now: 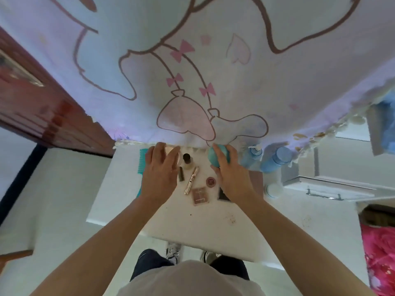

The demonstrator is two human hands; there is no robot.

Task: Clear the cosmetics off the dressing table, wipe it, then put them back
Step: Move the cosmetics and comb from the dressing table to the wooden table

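**Two hands are reaching to the back of the table**

The right hand (228,169) is holding a blue-green ball (214,155). Its fingers are curling over the top of the ball, and the thumb is pressing on the near side.

The left hand (160,169) is lying over a round pink case (174,155). Its fingers are spreading out on top, and the case is peeking out between the thumb and the first finger. I cannot tell if the fingers are squeezing the case or only touching it.

A small bottle (187,162) with a dark cap is standing just beside the left thumb. A dark stick (181,174) and a gold tube (191,180) are lying between the two hands. A red pot (211,181) is sitting just beside the right thumb. A square case (199,196) is lying between the two wrists. A green comb (141,161) is sticking out past the left little finger. A pump bottle (254,155) is standing near the right little finger. Everything is sitting on the white table (192,223).
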